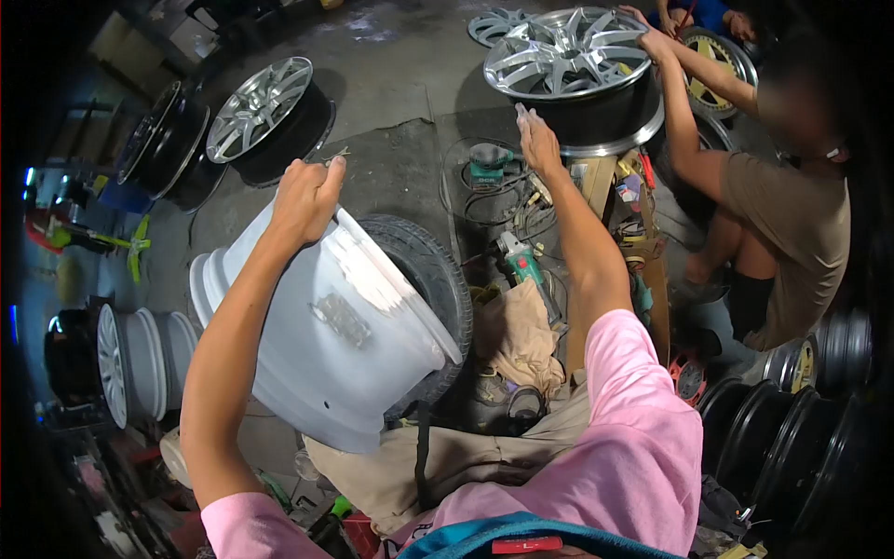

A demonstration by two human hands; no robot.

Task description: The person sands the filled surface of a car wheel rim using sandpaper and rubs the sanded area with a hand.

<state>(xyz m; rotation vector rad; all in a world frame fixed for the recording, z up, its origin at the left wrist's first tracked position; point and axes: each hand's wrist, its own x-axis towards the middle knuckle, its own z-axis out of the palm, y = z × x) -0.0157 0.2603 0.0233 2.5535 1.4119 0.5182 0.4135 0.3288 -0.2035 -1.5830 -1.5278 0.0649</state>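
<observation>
A grey-primed wheel rim (307,373) stands tilted in front of my lap, its barrel facing me. It has a bare sanded patch and a white streaky area along the upper edge. My left hand (309,200) is closed over the rim's top edge. My right hand (538,142) is raised in the air, away from the grey rim and near a silver multi-spoke wheel. Its fingers are drawn together around something small and pale that I cannot make out. Behind the grey rim lies a black tyre (433,265), partly hidden.
A co-worker (782,205) at right has hands on the silver wheel (568,61). A green sander (489,166), a green angle grinder (521,261), cables and a beige cloth (521,340) lie between us. More wheels (261,112) stand left; black rims (782,438) line the right.
</observation>
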